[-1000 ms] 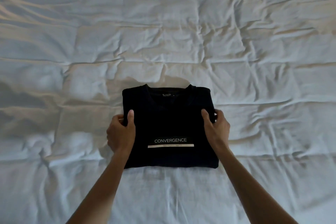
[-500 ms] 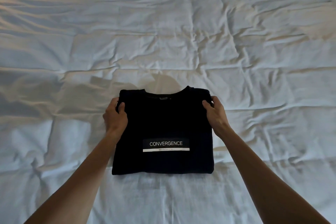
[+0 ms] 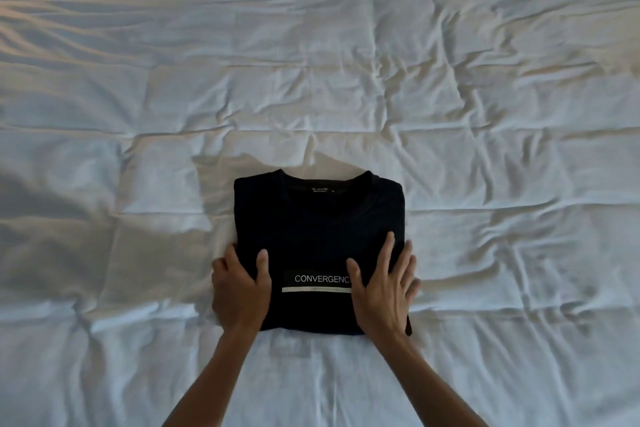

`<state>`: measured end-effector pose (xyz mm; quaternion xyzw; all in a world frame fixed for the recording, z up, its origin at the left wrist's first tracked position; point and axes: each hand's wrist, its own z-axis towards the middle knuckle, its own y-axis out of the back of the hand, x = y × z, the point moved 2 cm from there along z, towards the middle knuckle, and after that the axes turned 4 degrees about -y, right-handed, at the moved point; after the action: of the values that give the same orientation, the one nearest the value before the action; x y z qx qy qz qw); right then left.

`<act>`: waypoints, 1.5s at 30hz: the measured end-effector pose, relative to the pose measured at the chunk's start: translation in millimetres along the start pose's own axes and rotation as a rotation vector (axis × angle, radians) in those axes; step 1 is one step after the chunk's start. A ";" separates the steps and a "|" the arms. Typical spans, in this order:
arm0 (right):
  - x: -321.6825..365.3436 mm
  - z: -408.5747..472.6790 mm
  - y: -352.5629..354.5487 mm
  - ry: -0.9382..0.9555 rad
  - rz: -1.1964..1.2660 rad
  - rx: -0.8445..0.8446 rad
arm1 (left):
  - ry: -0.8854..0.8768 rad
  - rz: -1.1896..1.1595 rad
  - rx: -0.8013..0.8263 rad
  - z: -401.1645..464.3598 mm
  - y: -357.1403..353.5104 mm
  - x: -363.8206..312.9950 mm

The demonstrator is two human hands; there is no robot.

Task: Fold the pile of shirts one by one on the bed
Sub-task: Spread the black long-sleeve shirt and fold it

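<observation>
Shirt (image 3: 318,239), black and folded square, lies on the white bed (image 3: 485,114). Left hand (image 3: 239,291) grips its left edge, thumb on top; right hand (image 3: 382,288) rests flat, fingers spread, across its right edge.

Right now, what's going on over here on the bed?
A person is folding laundry. A black shirt printed with the word CONVERGENCE lies on the white bedspread, already folded into a neat rectangle with the collar at the far end. The left hand grips its left edge, thumb on top. The right hand lies flat with straight fingers over the right edge, covering the last letter of the print. No other shirts are in view.
</observation>
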<state>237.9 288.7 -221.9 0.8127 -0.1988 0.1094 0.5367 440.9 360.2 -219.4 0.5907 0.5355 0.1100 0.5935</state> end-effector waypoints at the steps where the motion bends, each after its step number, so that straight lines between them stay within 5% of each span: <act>1: -3.6 6.3 1.5 -0.057 0.091 0.007 | 0.030 -0.025 -0.012 5.7 -0.6 -1.5; 4: -5.4 28.1 22.5 -0.188 0.355 -0.010 | 0.161 -0.142 0.033 26.5 -0.3 -6.8; 9: -5.8 57.0 45.5 -0.303 0.666 0.315 | 0.160 -0.127 0.103 53.4 -2.0 -11.0; 12: -1.5 54.2 45.9 -0.284 0.811 0.445 | 0.235 -0.413 0.303 57.3 1.3 -11.1; 21: 79.5 2.5 169.5 -0.100 0.894 0.331 | -0.071 -0.618 0.297 35.1 135.2 -81.3; 33: 272.2 -138.6 439.7 0.265 1.021 0.602 | -0.406 -0.601 -0.052 -35.2 473.0 -215.5; 45: 438.9 -283.0 416.5 0.578 0.862 0.884 | -0.184 -0.638 -0.580 -149.9 653.2 -82.7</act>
<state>458.2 314.0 408.2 0.7418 -0.2900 0.5972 0.0944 620.8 566.1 398.1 0.2123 0.5828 0.0139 0.7843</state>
